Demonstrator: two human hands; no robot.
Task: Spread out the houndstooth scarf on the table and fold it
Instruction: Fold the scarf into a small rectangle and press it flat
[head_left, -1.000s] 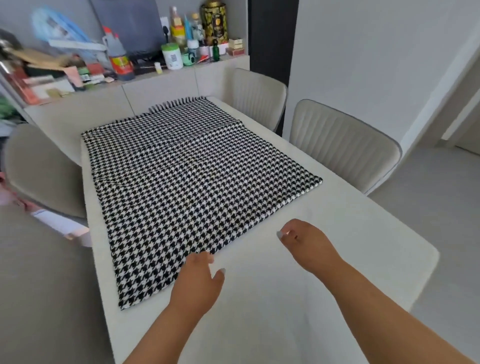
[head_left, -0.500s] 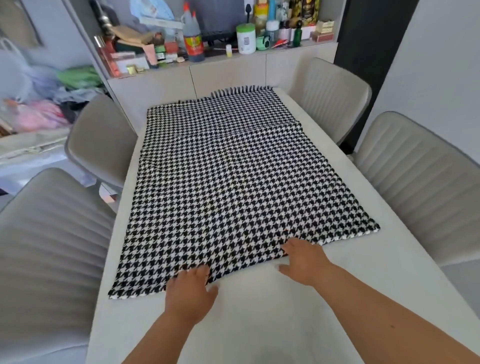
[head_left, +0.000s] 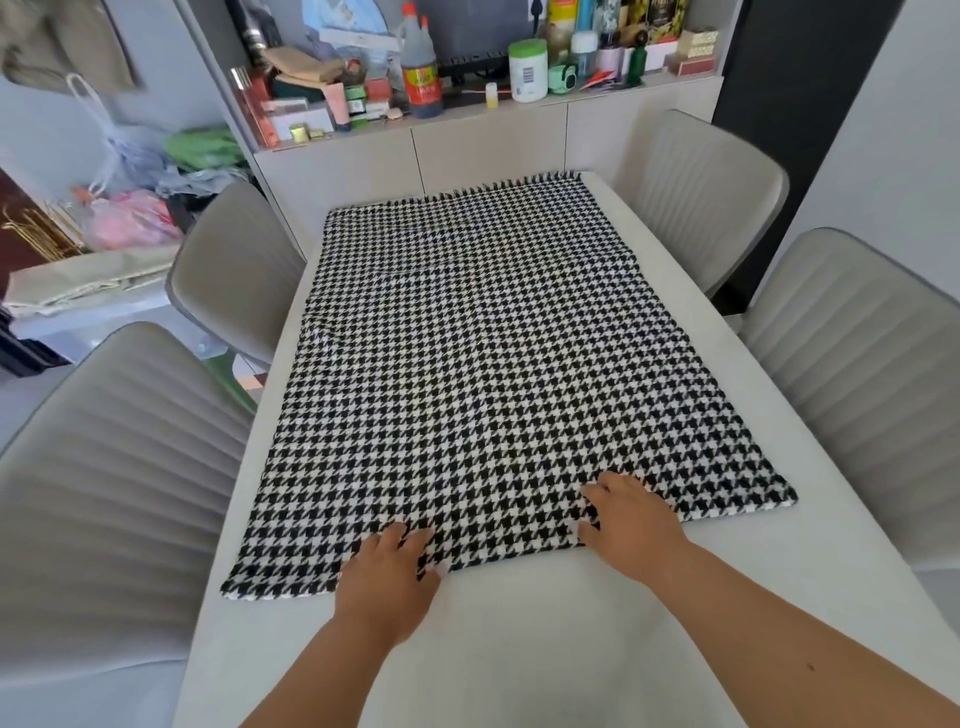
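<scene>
Your houndstooth scarf (head_left: 493, 374) lies spread flat across the white bench (head_left: 810, 587), a black-and-white check running lengthwise away from you. Its fringed far end reaches the bench's far edge; the near hem sits square in front of you. The left edge runs along the bench's left side. A faint crease crosses the cloth near the far end.
</scene>
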